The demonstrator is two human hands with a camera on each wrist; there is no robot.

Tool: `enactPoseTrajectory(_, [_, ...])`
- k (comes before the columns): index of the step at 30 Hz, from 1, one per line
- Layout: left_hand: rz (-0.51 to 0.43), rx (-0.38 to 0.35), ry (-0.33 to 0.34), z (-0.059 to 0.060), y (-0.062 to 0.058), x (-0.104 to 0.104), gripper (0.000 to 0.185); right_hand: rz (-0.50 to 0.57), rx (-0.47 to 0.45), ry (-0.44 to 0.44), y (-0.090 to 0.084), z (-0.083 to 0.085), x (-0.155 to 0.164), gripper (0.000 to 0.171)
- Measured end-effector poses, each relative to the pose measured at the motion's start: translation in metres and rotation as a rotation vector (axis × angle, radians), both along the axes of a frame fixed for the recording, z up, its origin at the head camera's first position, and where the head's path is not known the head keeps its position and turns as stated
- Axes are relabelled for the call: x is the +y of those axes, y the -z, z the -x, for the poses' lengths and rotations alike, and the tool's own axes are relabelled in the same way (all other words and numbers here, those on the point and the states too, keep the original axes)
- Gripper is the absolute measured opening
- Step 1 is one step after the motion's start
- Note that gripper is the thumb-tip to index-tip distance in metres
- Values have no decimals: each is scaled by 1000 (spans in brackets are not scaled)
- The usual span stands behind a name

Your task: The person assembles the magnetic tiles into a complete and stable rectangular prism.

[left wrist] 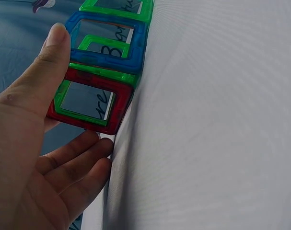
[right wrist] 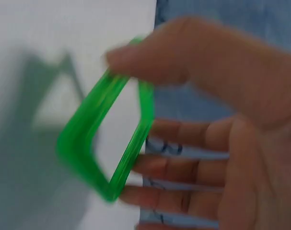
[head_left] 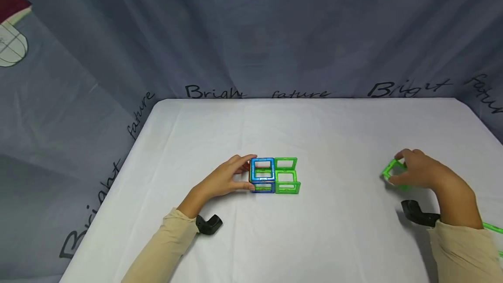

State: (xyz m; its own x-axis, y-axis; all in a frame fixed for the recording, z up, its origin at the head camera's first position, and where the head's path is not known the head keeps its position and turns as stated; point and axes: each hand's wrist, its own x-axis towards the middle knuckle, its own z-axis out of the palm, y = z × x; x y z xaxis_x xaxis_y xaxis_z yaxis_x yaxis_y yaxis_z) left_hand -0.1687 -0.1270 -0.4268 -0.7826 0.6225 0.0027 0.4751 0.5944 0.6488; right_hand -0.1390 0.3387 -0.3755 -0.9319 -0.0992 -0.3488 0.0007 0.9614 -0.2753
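Observation:
A hollow cube of framed magnetic tiles (head_left: 262, 181) sits on the white tabletop, with blue frames on its top and near side. In the left wrist view, a red tile (left wrist: 122, 108) forms its left side. Joined to its right are several green square tiles (head_left: 286, 171), some standing upright. My left hand (head_left: 224, 179) holds the cube from the left, thumb at the near side and fingers at the far side. Out to the right, my right hand (head_left: 422, 170) pinches a single green square tile (right wrist: 99, 110) between thumb and fingers, tilted above the table.
More green pieces (head_left: 492, 228) lie at the right edge, partly behind the right forearm. A black wrist mount (head_left: 210, 225) sticks out by the left sleeve, another black mount (head_left: 418, 214) by the right. Grey printed cloth (head_left: 259, 47) hangs behind the white table (head_left: 334, 230).

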Motion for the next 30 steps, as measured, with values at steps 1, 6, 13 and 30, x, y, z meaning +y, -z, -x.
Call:
enactPoseTrajectory(1, [-3,-5,1,0,0,0,80,24,27,-30,-1,2,-10,79])
enactPoseTrajectory(6, [-6,-13,0,0,0,1,80,143,151,-188,-7,8,-62,69])
enactPoseTrajectory(13, [-17,0,11,0,1,3,80,255,220,-342,-10,15,-113,56])
enactPoseTrajectory(30, [1,0,1,0,-1,0,81,357,144,-445,1,17,-152,57])
